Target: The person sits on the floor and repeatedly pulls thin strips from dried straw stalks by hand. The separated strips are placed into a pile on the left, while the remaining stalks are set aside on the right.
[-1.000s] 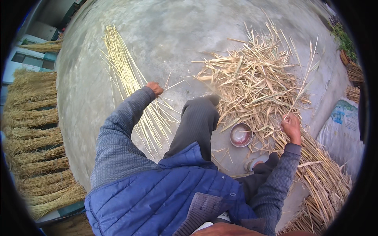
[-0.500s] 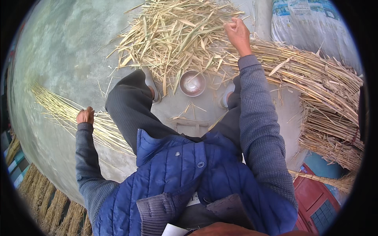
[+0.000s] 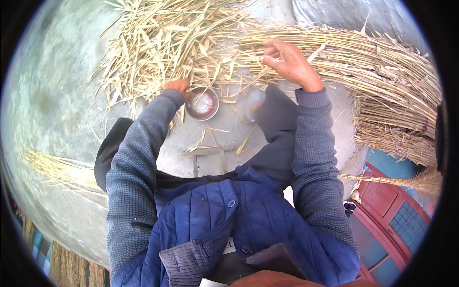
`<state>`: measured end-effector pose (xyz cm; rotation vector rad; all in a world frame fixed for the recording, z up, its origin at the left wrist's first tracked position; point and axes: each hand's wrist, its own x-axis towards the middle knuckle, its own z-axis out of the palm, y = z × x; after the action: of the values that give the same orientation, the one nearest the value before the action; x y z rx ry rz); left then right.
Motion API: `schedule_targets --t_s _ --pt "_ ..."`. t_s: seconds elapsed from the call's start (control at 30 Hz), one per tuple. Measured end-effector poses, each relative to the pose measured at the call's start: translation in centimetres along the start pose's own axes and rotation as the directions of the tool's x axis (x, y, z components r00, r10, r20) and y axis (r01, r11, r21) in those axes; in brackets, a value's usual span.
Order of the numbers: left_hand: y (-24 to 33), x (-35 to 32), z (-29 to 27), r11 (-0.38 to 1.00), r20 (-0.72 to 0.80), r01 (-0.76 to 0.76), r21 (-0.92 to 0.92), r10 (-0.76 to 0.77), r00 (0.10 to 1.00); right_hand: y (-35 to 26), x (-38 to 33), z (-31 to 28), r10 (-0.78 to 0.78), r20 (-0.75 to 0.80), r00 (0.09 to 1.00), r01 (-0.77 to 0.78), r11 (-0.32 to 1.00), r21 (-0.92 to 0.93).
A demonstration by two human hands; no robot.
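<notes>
My left hand (image 3: 178, 87) is at the near edge of a pile of dry straw pieces and leaf husks (image 3: 158, 48), just left of a small round metal bowl (image 3: 202, 104). Its fingers look closed, and what they hold, if anything, is hidden. Above the left end of a thick bundle of long dry stalks (image 3: 349, 57) hovers my right hand (image 3: 290, 64). The fingers there are half curled, the thumb stands apart from them, and no object shows clearly between. Thin stalks lie below it.
A small sheaf of pale stalks (image 3: 62, 170) lies on the concrete floor at the left. Near my legs is a low wooden piece (image 3: 208, 149) with straw scraps. More stalk bundles (image 3: 397, 119) are stacked right, before a red door (image 3: 382, 201). A whitish sack (image 3: 344, 12) lies at the back.
My left hand has left the pale sheaf and swung right to the bowl's side. My right hand has drawn nearer and loosened. My legs have shifted and spread.
</notes>
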<state>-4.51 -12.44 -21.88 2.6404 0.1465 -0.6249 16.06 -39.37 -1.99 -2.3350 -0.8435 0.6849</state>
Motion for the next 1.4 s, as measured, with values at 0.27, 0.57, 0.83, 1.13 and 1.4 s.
schedule_targets --t_s 0.27,0.57,0.83,1.13,1.4 --pt "-1.5 3.4 18.8 0.977 0.049 0.189 -0.097 -0.185 0.982 1.6 -3.0 -1.1 -0.085 -0.047 0.995 0.078 0.988 -0.137" --pt "-1.1 8.6 6.8 0.827 -0.063 0.146 -0.542 -0.213 0.975 3.0 -3.0 -1.4 -0.11 -0.147 0.983 0.095 0.99 -0.104" --pt "-1.5 8.8 -1.0 0.995 -0.579 -0.096 -0.03 0.061 0.813 12.9 -0.2 -5.4 0.374 -0.607 0.701 -0.41 0.908 0.086" --pt "0.1 5.0 22.2 0.919 0.096 -0.216 0.331 0.195 0.976 20.5 0.3 -8.0 0.242 -0.858 0.453 -0.482 0.876 -0.007" --pt "-0.9 4.7 23.8 0.91 0.28 -0.318 0.267 0.242 0.929 22.6 1.0 -8.6 0.411 -0.794 0.448 -0.434 0.876 0.208"
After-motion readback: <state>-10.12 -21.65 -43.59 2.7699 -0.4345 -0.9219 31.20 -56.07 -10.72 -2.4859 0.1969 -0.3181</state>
